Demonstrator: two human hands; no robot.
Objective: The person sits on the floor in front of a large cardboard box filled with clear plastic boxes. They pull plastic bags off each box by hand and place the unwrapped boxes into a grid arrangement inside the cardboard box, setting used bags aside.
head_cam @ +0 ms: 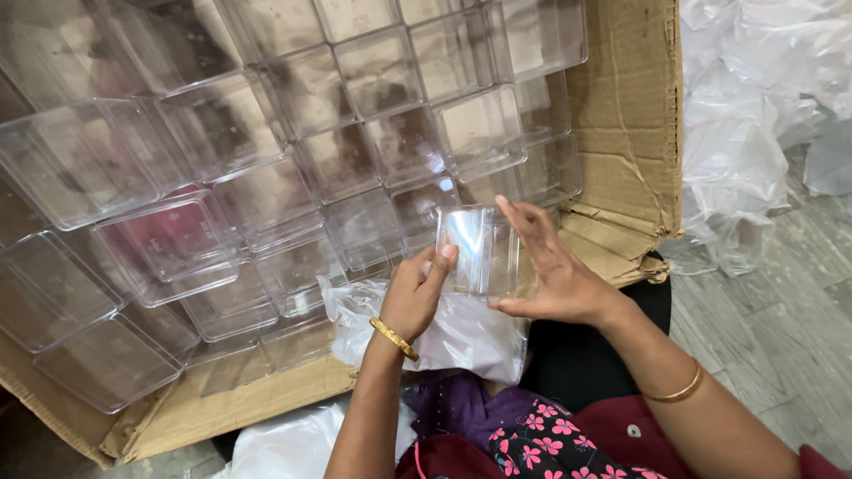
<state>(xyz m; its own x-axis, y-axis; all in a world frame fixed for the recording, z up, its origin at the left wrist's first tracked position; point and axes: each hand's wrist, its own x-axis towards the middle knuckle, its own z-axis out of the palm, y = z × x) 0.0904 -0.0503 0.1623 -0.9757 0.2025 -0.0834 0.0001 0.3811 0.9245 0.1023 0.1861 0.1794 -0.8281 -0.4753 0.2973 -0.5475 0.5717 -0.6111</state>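
A big cardboard carton (621, 115) lies open on its side and fills the left and the upper part of the frame; inside it many clear plastic boxes (222, 133) stand stacked in rows, their open mouths turned to the viewer. On the right edge of the frame lies a heap of thin plastic bags (754, 106) on the grey floor (781, 310). In the lower middle, on the lap of the person, rests one white plastic bag (461, 333), partly crumpled. Just above it, in the centre of the frame, is one clear box (475, 253) — it is held between both hands. The left hand (415, 297) has the fingers curled and the thumb pressed on the left wall of the box; the right hand (555, 275) is spread, fingers laid on the right wall and on the top edge. The step in hand seems to be the handling of one single box just beside the bag. The next move probably calls for a steady grip on the smooth walls — and for one hand free to open the bag mouth.
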